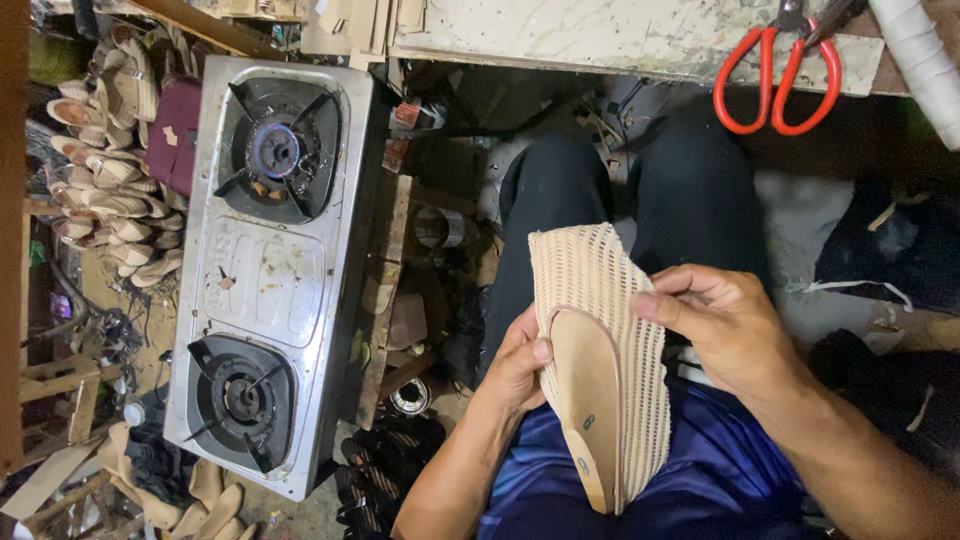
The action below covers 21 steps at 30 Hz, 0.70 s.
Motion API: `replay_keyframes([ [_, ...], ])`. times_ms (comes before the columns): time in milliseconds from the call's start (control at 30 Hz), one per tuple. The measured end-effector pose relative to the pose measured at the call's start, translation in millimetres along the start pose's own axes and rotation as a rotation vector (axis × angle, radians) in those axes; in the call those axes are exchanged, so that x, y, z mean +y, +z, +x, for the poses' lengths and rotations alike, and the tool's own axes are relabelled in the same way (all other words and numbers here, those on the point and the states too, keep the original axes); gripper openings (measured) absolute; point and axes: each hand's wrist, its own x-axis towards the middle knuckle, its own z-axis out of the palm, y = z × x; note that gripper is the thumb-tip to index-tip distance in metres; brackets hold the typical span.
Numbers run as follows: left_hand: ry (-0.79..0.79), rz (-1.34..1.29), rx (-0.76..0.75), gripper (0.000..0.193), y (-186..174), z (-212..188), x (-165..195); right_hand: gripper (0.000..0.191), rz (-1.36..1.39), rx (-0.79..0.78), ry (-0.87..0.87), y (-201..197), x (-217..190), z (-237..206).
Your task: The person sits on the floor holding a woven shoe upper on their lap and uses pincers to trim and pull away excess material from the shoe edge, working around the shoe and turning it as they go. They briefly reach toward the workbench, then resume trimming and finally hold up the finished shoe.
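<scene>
both hands are closing on one piece of work – a beige open-weave mesh shoe upper (600,330) wrapped over a tan, smooth-faced insole on its form (588,400), held in front of the person's lap above the dark trousers (690,190) and the blue shiny shorts (700,470). the left hand (515,365) is cupping the piece from its left edge, thumb pressing on the rim where the mesh is meeting the insole, fingers curling out of sight behind. the right hand (725,325) is pinching the opposite edge, thumb lying on top of the mesh and the other fingers folded underneath, so both grips are shut on the fabric rather than open.

judging from how it lies, the step in hand seems to be drawing the mesh snug around the insole edge and checking the fit – the weave is looking even along the top but is bunching slightly toward the lower end. a next move would be calling for steady tension from both thumbs at once, so the edge is not slipping off the rim.

off to the left a steel two-burner gas stove (265,270) is sitting on the floor, well apart from the hands, with a heap of tan unfinished sandals (110,190) beyond it. red-handled scissors (780,75) are lying on the pale worn bench edge (600,45) above.
</scene>
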Motion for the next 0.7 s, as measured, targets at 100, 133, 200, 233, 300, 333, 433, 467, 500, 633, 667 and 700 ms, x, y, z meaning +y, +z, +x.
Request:
replay_keyframes([
  [100, -0.007, 0.008, -0.033, 0.097, -2, 1, 1, 0.012, 0.070, 0.001, 0.015, -7, 8, 3],
  [133, -0.009, 0.002, -0.046, 0.097, -3, 2, 1, 0.011, 0.096, -0.007, 0.032, -9, 10, 5],
  [200, -0.014, -0.002, -0.056, 0.097, -7, 5, 0, 0.010, 0.110, -0.005, 0.075, -15, 15, 13],
  [233, -0.018, -0.002, -0.051, 0.097, -10, 7, -2, 0.010, 0.097, 0.008, 0.104, -17, 19, 18],
  [300, -0.020, -0.020, -0.042, 0.094, -18, 13, -7, 0.009, 0.125, 0.039, 0.176, -24, 25, 31],
  [333, -0.015, -0.038, -0.037, 0.092, -23, 20, -10, 0.008, 0.165, 0.057, 0.220, -27, 29, 40],
  [433, -0.036, -0.057, 0.038, 0.083, -40, 36, -20, 0.007, 0.205, 0.106, 0.309, -38, 42, 60],
  [467, -0.046, -0.055, 0.067, 0.079, -45, 41, -22, 0.007, 0.205, 0.120, 0.324, -42, 45, 65],
  [500, -0.052, -0.064, 0.057, 0.076, -50, 45, -23, 0.008, 0.214, 0.115, 0.315, -46, 48, 68],
  [633, -0.070, -0.087, 0.025, 0.067, -58, 53, -23, 0.007, 0.237, 0.098, 0.270, -56, 53, 70],
  [667, -0.074, -0.084, 0.015, 0.066, -57, 53, -22, 0.006, 0.242, 0.095, 0.249, -57, 53, 67],
  [700, -0.054, -0.064, 0.015, 0.066, -54, 52, -22, 0.006, 0.240, 0.097, 0.254, -58, 53, 64],
])
